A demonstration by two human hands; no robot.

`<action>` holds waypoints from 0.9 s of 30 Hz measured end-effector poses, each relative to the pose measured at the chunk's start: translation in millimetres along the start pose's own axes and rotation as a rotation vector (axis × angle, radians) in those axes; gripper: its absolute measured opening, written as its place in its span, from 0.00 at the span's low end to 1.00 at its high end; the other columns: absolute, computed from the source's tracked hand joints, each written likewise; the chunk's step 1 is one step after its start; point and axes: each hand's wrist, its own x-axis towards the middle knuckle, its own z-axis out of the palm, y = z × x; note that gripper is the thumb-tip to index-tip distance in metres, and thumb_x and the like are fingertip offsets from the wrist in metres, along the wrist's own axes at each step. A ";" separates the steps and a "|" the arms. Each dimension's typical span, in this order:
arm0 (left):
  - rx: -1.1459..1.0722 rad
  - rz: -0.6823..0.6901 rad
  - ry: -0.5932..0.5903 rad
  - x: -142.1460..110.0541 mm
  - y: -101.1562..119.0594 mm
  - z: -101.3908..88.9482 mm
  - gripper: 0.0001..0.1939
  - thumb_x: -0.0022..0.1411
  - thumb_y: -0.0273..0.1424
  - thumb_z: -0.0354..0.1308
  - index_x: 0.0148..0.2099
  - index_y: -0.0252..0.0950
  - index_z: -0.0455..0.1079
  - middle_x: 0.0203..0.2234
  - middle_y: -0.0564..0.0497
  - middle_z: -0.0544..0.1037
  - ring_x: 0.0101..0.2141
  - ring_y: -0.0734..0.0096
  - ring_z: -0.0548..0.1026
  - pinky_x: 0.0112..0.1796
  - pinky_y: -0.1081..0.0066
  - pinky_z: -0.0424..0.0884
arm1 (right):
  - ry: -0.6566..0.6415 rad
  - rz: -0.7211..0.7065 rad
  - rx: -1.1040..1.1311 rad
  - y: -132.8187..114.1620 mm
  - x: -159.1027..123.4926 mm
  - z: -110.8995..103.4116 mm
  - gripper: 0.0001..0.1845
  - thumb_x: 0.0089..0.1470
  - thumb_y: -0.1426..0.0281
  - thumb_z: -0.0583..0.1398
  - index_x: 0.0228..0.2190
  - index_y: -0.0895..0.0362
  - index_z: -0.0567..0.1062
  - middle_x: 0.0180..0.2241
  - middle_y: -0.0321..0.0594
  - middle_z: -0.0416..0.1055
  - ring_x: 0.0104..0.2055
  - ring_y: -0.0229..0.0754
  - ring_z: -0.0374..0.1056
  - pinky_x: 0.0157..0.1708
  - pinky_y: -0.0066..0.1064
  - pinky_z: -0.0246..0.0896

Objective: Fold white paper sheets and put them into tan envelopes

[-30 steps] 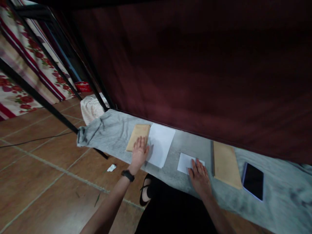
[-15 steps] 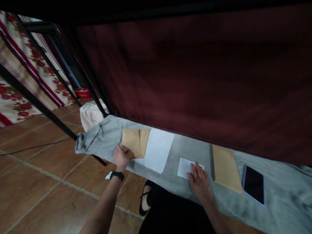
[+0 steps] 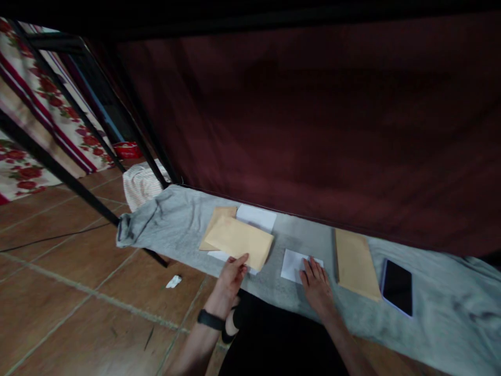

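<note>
My left hand grips the near edge of a tan envelope and holds it over a white sheet on the grey-covered surface. A second tan envelope lies under it to the left. My right hand rests flat, fingers stretched out, on a small folded white paper. A black band sits on my left wrist.
To the right lie a long tan envelope and a dark phone. A dark red curtain hangs behind the surface. A black metal frame, flowered bedding and tiled floor are at left.
My left hand picked an envelope off the left pile and carried it right, over the white sheet. My right hand stayed on the small paper.
</note>
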 end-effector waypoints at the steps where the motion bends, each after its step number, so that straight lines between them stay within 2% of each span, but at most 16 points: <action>1: 0.004 -0.005 -0.018 -2.8 -18.0 11.5 0.23 0.44 0.19 0.74 0.24 0.38 0.59 0.17 0.59 0.71 0.15 0.83 0.69 0.18 0.82 0.66 | -0.001 0.037 0.104 -2.9 2.5 -2.3 0.27 0.66 0.60 0.47 0.58 0.60 0.72 0.64 0.53 0.63 0.68 0.56 0.56 0.65 0.57 0.50; 3: 0.025 -0.014 -0.052 -8.6 -47.9 30.9 0.26 0.41 0.22 0.76 0.23 0.38 0.57 0.17 0.59 0.71 0.17 0.82 0.70 0.20 0.81 0.68 | -0.009 0.124 0.286 -11.9 7.7 -7.7 0.28 0.67 0.57 0.46 0.56 0.56 0.73 0.60 0.49 0.69 0.64 0.53 0.62 0.62 0.52 0.58; 5: 0.063 -0.021 -0.094 -14.8 -68.9 45.3 0.26 0.38 0.25 0.78 0.23 0.38 0.58 0.19 0.58 0.73 0.19 0.80 0.73 0.22 0.79 0.69 | -0.025 0.216 0.445 -24.1 12.5 -13.5 0.29 0.65 0.51 0.47 0.56 0.52 0.74 0.57 0.46 0.72 0.60 0.51 0.67 0.59 0.45 0.64; 8: 0.136 -0.019 -0.165 -21.9 -85.6 58.9 0.24 0.36 0.31 0.78 0.27 0.37 0.65 0.23 0.56 0.77 0.23 0.78 0.75 0.25 0.78 0.70 | -0.089 0.379 0.814 -41.2 17.5 -21.5 0.26 0.59 0.48 0.55 0.48 0.50 0.78 0.50 0.45 0.77 0.51 0.53 0.74 0.48 0.43 0.72; 10: 0.191 -0.003 -0.210 -23.4 -89.9 62.8 0.23 0.36 0.35 0.78 0.32 0.36 0.70 0.28 0.54 0.79 0.26 0.77 0.76 0.26 0.78 0.69 | -0.099 0.471 0.970 -46.6 18.0 -25.4 0.22 0.55 0.49 0.58 0.42 0.51 0.78 0.44 0.44 0.80 0.43 0.52 0.77 0.41 0.43 0.74; 13: 0.298 0.024 -0.267 -23.4 -91.4 58.2 0.25 0.38 0.41 0.77 0.36 0.36 0.73 0.31 0.51 0.81 0.27 0.75 0.77 0.28 0.75 0.70 | -0.110 0.517 1.028 -43.6 15.3 -28.9 0.19 0.52 0.52 0.58 0.38 0.51 0.77 0.36 0.42 0.80 0.36 0.50 0.77 0.38 0.44 0.73; 18: 0.593 0.053 -0.384 -35.6 -92.3 32.6 0.20 0.50 0.48 0.70 0.25 0.36 0.71 0.16 0.51 0.73 0.20 0.69 0.72 0.24 0.69 0.67 | -0.121 0.499 0.914 -27.7 11.6 -29.8 0.19 0.53 0.54 0.56 0.38 0.52 0.76 0.35 0.43 0.80 0.34 0.48 0.76 0.32 0.39 0.72; 20: 0.739 0.184 -0.432 -41.7 -90.8 28.1 0.16 0.53 0.44 0.68 0.27 0.38 0.73 0.22 0.49 0.76 0.28 0.62 0.77 0.32 0.65 0.72 | -0.138 0.473 0.853 -21.8 10.9 -28.1 0.20 0.54 0.53 0.55 0.39 0.52 0.76 0.35 0.43 0.80 0.33 0.48 0.75 0.30 0.36 0.71; 21: 0.848 0.314 -0.468 -42.5 -89.0 28.7 0.12 0.54 0.41 0.68 0.33 0.38 0.75 0.30 0.46 0.80 0.38 0.57 0.79 0.41 0.61 0.73 | -0.145 0.465 0.832 -18.8 10.4 -26.9 0.20 0.54 0.53 0.56 0.39 0.53 0.76 0.35 0.42 0.80 0.33 0.48 0.75 0.29 0.36 0.71; 22: 0.983 0.473 -0.515 -41.2 -86.8 31.0 0.14 0.54 0.39 0.69 0.41 0.40 0.77 0.42 0.44 0.81 0.49 0.53 0.76 0.50 0.57 0.70 | -0.148 0.459 0.807 -15.8 9.6 -25.6 0.20 0.54 0.53 0.56 0.39 0.53 0.76 0.35 0.41 0.80 0.33 0.47 0.75 0.29 0.35 0.71; 24: 1.337 0.813 -0.656 -31.1 -81.6 39.3 0.34 0.52 0.36 0.71 0.60 0.44 0.68 0.65 0.42 0.65 0.66 0.48 0.59 0.63 0.49 0.53 | -0.143 0.443 0.738 -9.6 7.7 -23.2 0.20 0.53 0.53 0.56 0.37 0.54 0.76 0.33 0.40 0.79 0.32 0.47 0.74 0.28 0.35 0.70; 25: 1.502 0.907 -0.733 -22.8 -79.4 44.5 0.42 0.49 0.37 0.72 0.65 0.45 0.62 0.70 0.41 0.56 0.69 0.47 0.50 0.65 0.46 0.46 | -0.141 0.434 0.701 -6.4 6.7 -22.2 0.19 0.53 0.53 0.56 0.36 0.54 0.76 0.31 0.40 0.79 0.31 0.46 0.74 0.28 0.34 0.70; 27: 1.719 0.942 -0.827 -2.8 -76.4 54.5 0.55 0.45 0.43 0.74 0.71 0.45 0.52 0.73 0.38 0.45 0.71 0.44 0.42 0.66 0.41 0.37 | -0.127 0.389 0.601 -0.4 4.9 -20.9 0.17 0.53 0.54 0.56 0.33 0.53 0.76 0.29 0.38 0.77 0.31 0.46 0.73 0.28 0.33 0.69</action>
